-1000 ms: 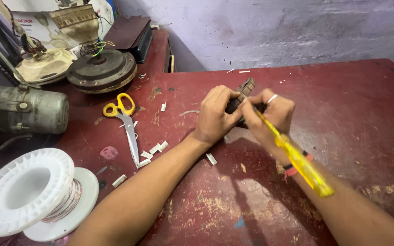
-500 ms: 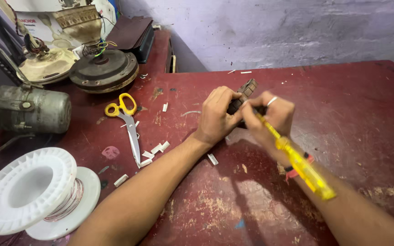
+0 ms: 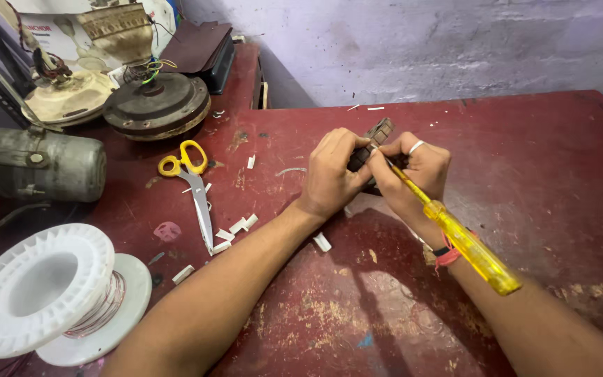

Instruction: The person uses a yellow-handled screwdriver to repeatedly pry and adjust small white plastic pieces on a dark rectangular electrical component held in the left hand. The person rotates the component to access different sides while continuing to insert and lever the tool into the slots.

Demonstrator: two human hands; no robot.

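With the left hand [image 3: 333, 174] clamped around the small dark ribbed motor core [image 3: 378, 136], the right hand [image 3: 417, 174], fingers pinched on the yellow-handled screwdriver [image 3: 465, 244], does best working its tip gently against the core.

Our left hand [image 3: 333, 174] lies knuckles up with its fingers curled shut, forearm running down to the lower left. Our right hand [image 3: 413, 174] meets it fingertip to fingertip, also clenched, a ring on one finger and a red band at the wrist.
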